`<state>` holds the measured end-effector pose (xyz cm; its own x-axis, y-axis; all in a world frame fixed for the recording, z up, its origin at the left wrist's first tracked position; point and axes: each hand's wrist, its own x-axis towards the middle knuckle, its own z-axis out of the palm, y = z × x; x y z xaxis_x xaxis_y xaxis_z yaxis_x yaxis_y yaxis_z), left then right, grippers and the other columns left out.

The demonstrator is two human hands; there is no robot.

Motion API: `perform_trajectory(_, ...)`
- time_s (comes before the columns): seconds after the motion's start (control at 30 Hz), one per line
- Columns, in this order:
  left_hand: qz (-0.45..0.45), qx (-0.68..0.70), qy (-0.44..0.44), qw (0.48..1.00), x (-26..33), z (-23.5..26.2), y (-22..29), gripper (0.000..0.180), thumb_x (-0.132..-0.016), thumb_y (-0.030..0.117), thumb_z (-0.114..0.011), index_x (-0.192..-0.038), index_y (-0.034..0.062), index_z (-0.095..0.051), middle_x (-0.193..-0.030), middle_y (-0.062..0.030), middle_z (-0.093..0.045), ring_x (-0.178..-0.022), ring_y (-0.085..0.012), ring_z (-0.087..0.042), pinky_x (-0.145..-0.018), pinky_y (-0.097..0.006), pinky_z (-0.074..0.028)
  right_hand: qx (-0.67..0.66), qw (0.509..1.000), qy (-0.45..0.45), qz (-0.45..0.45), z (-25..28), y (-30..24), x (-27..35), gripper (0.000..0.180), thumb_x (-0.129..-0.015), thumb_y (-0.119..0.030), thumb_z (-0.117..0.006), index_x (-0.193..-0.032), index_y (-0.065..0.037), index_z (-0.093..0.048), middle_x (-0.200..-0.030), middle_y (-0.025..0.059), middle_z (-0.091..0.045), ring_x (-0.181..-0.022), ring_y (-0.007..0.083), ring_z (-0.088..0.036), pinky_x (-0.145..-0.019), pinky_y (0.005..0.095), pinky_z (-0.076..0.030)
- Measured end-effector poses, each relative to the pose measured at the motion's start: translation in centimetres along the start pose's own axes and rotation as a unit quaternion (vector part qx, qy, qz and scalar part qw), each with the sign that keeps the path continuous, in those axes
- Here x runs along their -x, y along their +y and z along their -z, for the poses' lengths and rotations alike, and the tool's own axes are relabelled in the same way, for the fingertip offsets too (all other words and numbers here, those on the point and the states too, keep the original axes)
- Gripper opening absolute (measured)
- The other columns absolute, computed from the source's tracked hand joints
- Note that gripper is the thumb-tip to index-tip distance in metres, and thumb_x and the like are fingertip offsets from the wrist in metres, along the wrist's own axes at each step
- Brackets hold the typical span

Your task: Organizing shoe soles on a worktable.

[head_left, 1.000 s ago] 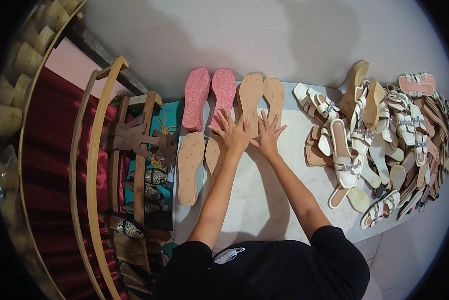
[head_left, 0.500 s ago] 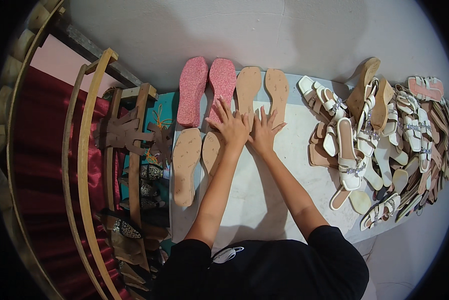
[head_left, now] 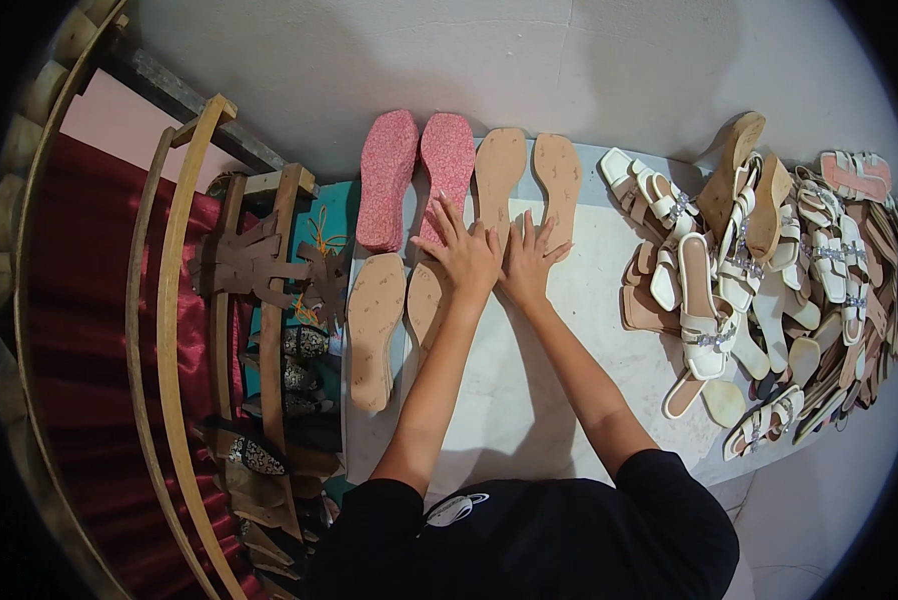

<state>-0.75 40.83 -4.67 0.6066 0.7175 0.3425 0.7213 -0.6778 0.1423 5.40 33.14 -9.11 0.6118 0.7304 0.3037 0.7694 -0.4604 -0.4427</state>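
My left hand (head_left: 469,258) lies with fingers spread over the lower ends of a pink speckled sole (head_left: 447,145) and a tan shoe sole (head_left: 499,165). Beside it, almost touching, my right hand (head_left: 531,262) rests flat with spread fingers at the lower end of another tan sole (head_left: 557,172). A second pink sole (head_left: 387,180), thick like a wedge, stands to the left. Nearer to me lie one tan sole (head_left: 374,330) and another tan sole (head_left: 426,300), the latter partly hidden by my left forearm. Neither hand grasps anything.
White sandals (head_left: 707,300) with jewelled straps are heaped on the right of the pale table (head_left: 509,420), with wooden shoe forms (head_left: 769,205) and stacked soles (head_left: 874,300). At left stand a wooden rack (head_left: 174,330) with brown cut pieces (head_left: 249,262), patterned shoes (head_left: 254,457) and a red curtain (head_left: 84,330).
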Motion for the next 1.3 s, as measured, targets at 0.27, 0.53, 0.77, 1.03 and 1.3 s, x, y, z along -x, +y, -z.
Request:
perform_trajectory(0.27,0.005,0.031,0.004,1.000,0.0,0.3,0.2,0.037,-0.081,0.035,-0.048,-0.096,0.0048,-0.065,-0.140,-0.0268,-0.017,-0.133,-0.0392,-0.005,-0.086,-0.076,0.003,0.000,1.000,-0.010,-0.015,-0.4,0.0,0.0,0.068,-0.073,-0.037,-0.058,-0.125,0.002,-0.038,-0.139,0.0235,-0.023,-0.131,0.0474,0.002,-0.084,0.0753,0.010)
perform_trajectory(0.53,-0.013,0.052,0.015,0.998,2.4,2.3,0.7,0.033,-0.083,0.034,-0.048,-0.102,0.0126,-0.065,-0.142,-0.0232,-0.016,-0.133,-0.0403,-0.003,-0.083,-0.077,0.006,-0.014,0.999,-0.043,-0.022,2.4,0.6,2.3,0.070,-0.069,-0.039,-0.064,-0.126,-0.005,-0.040,-0.142,0.0212,-0.014,-0.130,0.0488,0.000,-0.085,0.0753,0.008)
perform_trajectory(0.77,-0.094,0.150,0.044,0.983,9.9,6.4,3.0,0.033,-0.082,0.029,-0.052,-0.109,0.0124,-0.061,-0.135,-0.0149,-0.035,-0.130,-0.0363,-0.021,-0.098,-0.063,-0.005,0.009,0.999,0.028,0.020,7.9,1.5,9.4,0.048,-0.077,-0.035,-0.059,-0.118,-0.011,-0.050,-0.141,0.0157,-0.022,-0.131,0.0469,-0.002,-0.086,0.0745,0.006)
perform_trajectory(1.03,-0.189,0.188,-0.011,0.964,18.0,9.2,8.8,0.035,-0.079,0.026,-0.054,-0.113,0.0151,-0.057,-0.131,-0.0083,-0.040,-0.126,-0.0292,-0.029,-0.098,-0.057,-0.012,0.043,0.996,0.072,-0.024,16.8,3.6,18.8,0.044,-0.078,-0.035,-0.058,-0.117,-0.014,-0.052,-0.140,0.0150,-0.024,-0.131,0.0469,-0.002,-0.088,0.0729,0.008)
perform_trajectory(1.3,-0.290,0.231,-0.029,0.928,21.5,10.1,17.2,0.034,-0.079,0.026,-0.056,-0.112,0.0164,-0.057,-0.132,-0.0080,-0.037,-0.126,-0.0305,-0.026,-0.099,-0.059,-0.009,0.083,0.978,0.133,-0.139,23.2,8.6,26.1,0.043,-0.079,-0.035,-0.057,-0.117,-0.015,-0.052,-0.141,0.0140,-0.023,-0.131,0.0461,0.001,-0.088,0.0719,0.009)
